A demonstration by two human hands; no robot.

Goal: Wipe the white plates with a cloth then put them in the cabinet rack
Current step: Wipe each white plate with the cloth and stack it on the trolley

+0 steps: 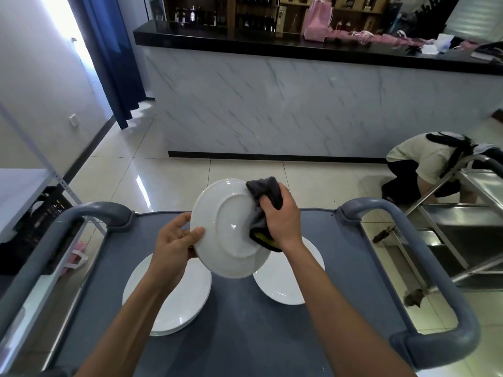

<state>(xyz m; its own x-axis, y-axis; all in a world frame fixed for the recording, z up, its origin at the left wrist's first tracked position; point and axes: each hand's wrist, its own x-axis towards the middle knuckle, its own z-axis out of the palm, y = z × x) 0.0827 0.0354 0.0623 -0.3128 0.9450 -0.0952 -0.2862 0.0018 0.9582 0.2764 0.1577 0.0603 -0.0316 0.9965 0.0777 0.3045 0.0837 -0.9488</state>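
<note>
A white plate (226, 227) is held tilted above the grey cart top (245, 330), its underside facing me. My left hand (174, 243) grips its left rim, thumb on the underside. My right hand (280, 216) clutches a dark grey cloth (265, 190) with a yellow patch and presses it against the plate's right edge. Below on the cart lie a stack of white plates (187, 300) at the left and another white plate (285, 278) at the right, both partly hidden by my arms and the held plate.
The cart has grey handles on the left (54, 235) and on the right (424, 257). A steel rack (462, 221) stands to the right, with a crouching person (419, 164) behind it. A marble-fronted counter (299, 104) is ahead, and a shelf with a black crate (40, 224) is at the left.
</note>
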